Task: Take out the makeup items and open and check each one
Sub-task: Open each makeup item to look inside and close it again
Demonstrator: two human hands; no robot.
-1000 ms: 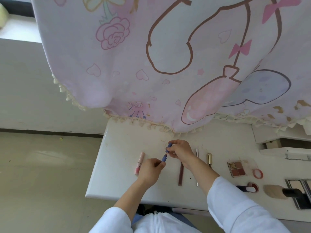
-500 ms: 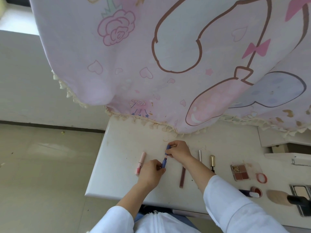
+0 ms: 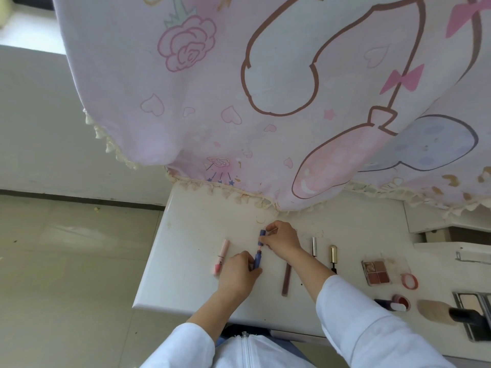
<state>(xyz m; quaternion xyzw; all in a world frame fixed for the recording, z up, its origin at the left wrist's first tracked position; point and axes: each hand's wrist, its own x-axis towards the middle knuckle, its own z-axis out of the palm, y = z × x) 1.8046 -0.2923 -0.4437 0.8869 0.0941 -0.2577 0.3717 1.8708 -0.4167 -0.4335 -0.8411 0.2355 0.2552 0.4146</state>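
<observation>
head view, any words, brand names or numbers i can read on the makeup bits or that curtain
No text can be read in this view.
Pale pink lip gloss tube: a small dark mark near the middle, too small to read.
Pink cartoon-print curtain: only drawings (rose, hearts, bows), no words.
Blue lipstick-like tube, held between the left hand and right hand: no print visible.
Square brown eyeshadow palette: no lettering visible.

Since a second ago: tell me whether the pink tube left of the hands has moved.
No. The pink tube lies just as far from the table's left edge and from the brown pencil as before, at the same slant.
</observation>
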